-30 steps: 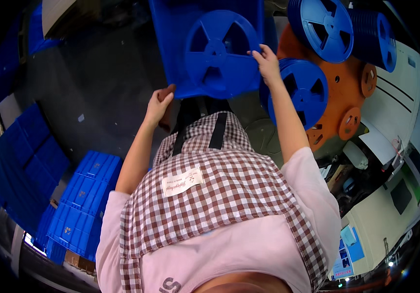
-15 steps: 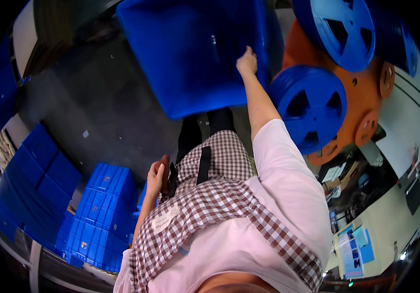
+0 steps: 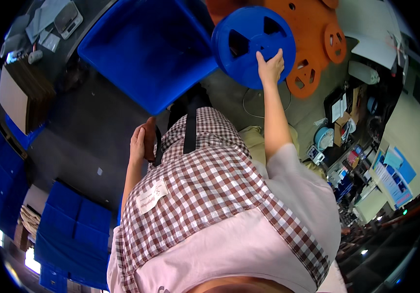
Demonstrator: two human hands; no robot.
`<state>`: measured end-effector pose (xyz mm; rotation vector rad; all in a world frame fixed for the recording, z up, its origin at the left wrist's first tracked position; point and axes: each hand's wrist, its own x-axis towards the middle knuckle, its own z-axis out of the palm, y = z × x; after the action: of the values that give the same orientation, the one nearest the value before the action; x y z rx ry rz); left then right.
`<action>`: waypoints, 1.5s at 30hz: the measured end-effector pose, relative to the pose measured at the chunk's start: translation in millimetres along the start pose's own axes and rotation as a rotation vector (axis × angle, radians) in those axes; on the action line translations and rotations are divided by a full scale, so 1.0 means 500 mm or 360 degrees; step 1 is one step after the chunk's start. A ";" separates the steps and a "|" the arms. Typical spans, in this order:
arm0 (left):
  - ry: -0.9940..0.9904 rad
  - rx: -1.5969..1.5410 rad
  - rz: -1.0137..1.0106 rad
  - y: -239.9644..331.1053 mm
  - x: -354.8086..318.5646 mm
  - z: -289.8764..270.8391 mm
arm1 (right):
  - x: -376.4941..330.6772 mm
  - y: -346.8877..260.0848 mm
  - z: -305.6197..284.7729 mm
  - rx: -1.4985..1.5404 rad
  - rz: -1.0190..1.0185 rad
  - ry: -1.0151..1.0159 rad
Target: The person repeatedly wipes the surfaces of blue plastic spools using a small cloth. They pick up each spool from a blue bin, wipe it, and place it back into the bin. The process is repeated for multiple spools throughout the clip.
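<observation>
My right hand [image 3: 271,69] reaches forward and grips the face of a blue reel [image 3: 254,73]. Its thumb and fingers are apart there, and some fingertips are hidden. The round reel has large dark cut-outs and stands in front of orange plates or reels. Low beside the checked apron, my left hand [image 3: 136,142] is closed against a long brown object [image 3: 150,138]. Its kind is unclear, and a black strap hangs next to it. Just left of the reel is a large blue bin [image 3: 141,53], wide at the top.
Orange reels [image 3: 303,80] lie beyond my right hand. A stack of brown sheets [image 3: 19,97] stands at left, with blue crates [image 3: 73,219] below it. A scale [image 3: 68,19] sits at the upper left. Papers and boxes [image 3: 342,110] crowd a bench at right.
My right hand has come out of the blue bin and moved right onto the blue reel. The view has turned, so the bin appears farther left. The left hand stays at the brown object.
</observation>
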<state>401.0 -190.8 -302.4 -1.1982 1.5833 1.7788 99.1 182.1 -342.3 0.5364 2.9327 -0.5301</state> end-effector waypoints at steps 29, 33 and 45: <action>0.0393 0.0613 0.1904 0.518 -0.013 0.070 | -0.149 -0.258 -0.104 0.2967 0.0196 -0.2397; 0.0544 0.0999 0.2297 0.536 0.043 0.147 | -0.191 -0.287 -0.098 0.2628 0.0330 -0.2430; -0.0044 0.1385 0.2276 0.409 -0.032 0.143 | -0.187 -0.262 -0.049 0.3068 0.0719 -0.3018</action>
<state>222.3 -165.1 -181.4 0.5710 3.0133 1.2112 137.5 45.8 -261.7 0.2622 0.0112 -1.9030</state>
